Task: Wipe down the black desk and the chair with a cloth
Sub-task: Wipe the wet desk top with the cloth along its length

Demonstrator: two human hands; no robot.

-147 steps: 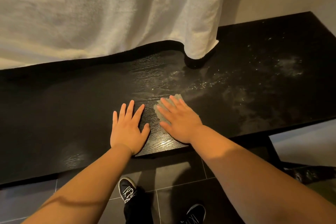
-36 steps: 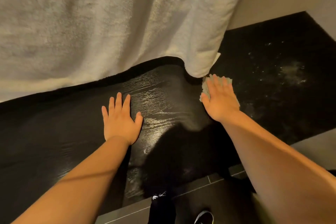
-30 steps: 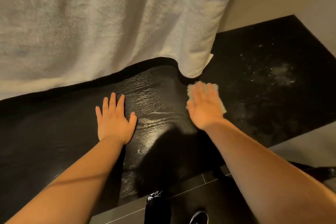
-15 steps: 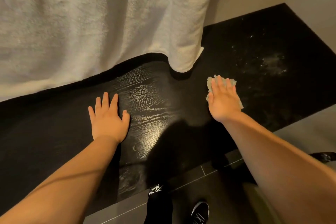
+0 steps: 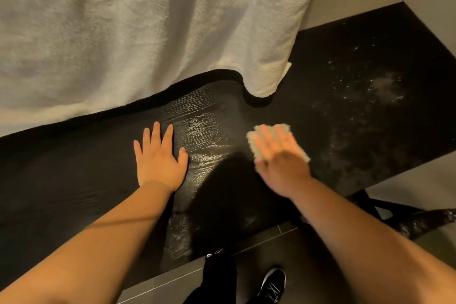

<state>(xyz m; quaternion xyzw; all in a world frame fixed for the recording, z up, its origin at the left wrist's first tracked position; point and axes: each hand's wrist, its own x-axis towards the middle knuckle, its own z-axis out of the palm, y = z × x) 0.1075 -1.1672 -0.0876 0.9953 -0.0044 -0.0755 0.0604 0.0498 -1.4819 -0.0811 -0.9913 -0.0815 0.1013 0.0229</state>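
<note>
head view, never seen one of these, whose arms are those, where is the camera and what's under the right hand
There is no machine here. The single picture comes from a wide-angle camera worn on a person's head, looking forward and down, so the two arms are that person's own. The left hand lies flat, fingers straight, on the black desk and holds nothing. The right hand, a little blurred, presses a small pale cloth flat against the desk with straight fingers. To the right of it the desk carries pale dust specks, while the part between the hands shines. A white towel hangs at the back, down to the desk's far side. Below, the person's shoe shows on the tiled floor.
</note>
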